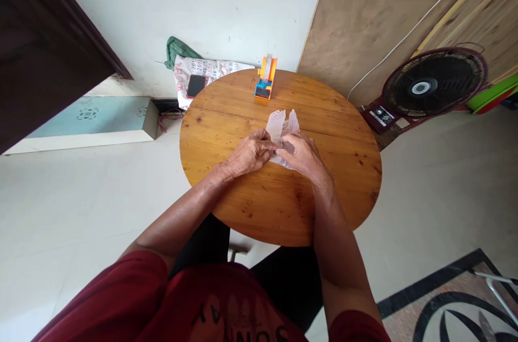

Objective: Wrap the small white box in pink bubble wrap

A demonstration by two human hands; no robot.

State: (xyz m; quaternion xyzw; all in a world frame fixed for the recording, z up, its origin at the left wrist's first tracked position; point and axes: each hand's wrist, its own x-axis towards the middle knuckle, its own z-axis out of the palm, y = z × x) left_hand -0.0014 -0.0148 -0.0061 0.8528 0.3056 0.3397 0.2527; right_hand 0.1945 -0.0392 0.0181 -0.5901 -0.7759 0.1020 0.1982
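A piece of translucent, pinkish-white bubble wrap (276, 125) stands partly upright over the middle of the round wooden table (243, 212), with ragged top edges. My left hand (251, 153) pinches its left side between thumb and fingers. From the right, my right hand (301, 154) grips the wrap with bent fingers. The fingertips of both hands nearly meet at the front of it. Whether something lies inside the wrap is hidden by the hands and folds. Beyond the wrap, an orange and blue tape dispenser (266, 80) stands near the table's far edge.
Left of the table's far edge, a dark phone (196, 86) lies on a white printed sack (184, 72). A green bag (180, 50) is behind it. To the right stands a black round fan (435, 83). A white wall is close behind the table.
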